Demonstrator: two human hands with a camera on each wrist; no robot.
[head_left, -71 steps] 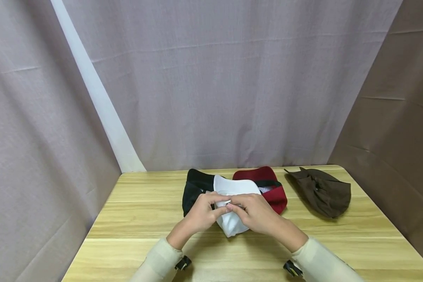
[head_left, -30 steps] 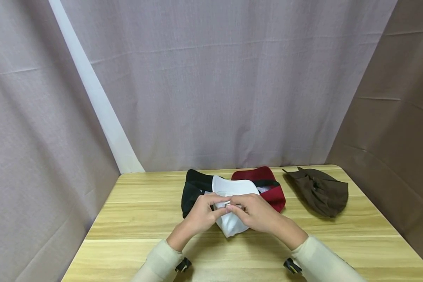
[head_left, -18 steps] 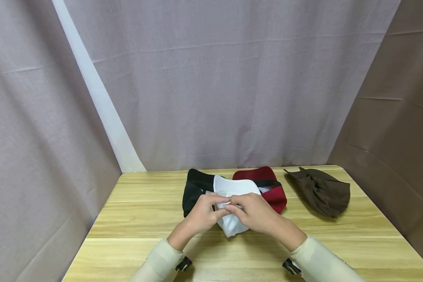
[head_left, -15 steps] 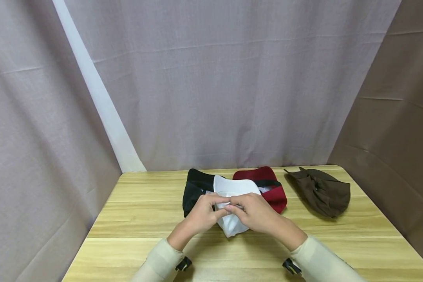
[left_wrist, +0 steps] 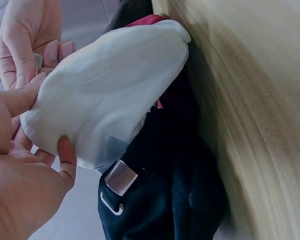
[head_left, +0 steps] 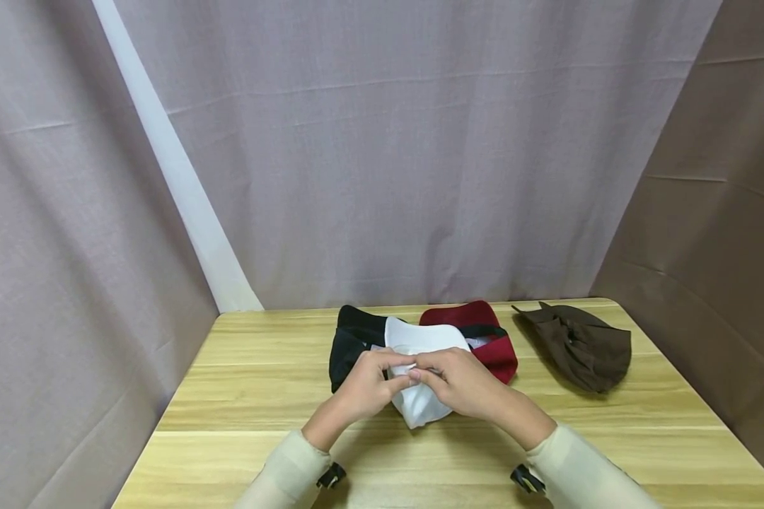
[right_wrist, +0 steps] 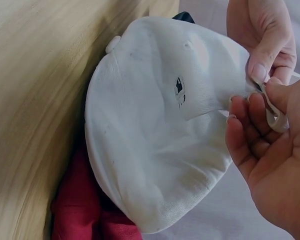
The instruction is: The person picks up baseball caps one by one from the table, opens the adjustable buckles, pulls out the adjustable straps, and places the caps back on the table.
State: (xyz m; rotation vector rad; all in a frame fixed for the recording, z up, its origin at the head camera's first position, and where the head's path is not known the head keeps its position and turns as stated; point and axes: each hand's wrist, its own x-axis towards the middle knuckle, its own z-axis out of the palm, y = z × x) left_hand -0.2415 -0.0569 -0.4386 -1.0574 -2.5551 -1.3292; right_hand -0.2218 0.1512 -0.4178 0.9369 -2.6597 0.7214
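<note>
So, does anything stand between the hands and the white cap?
Nothing visible: the left hand and right hand both pinch the white cap directly. The black cap and red cap lie to either side, partly hidden behind it in the head view.

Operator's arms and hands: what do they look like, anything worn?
Left hand and right hand are both ungloved. Plain, pale cream long sleeves: left sleeve, right sleeve. Small black fitting with a yellowish mark under each cuff: left fitting, right fitting; too small to identify. No cables visible.
</note>
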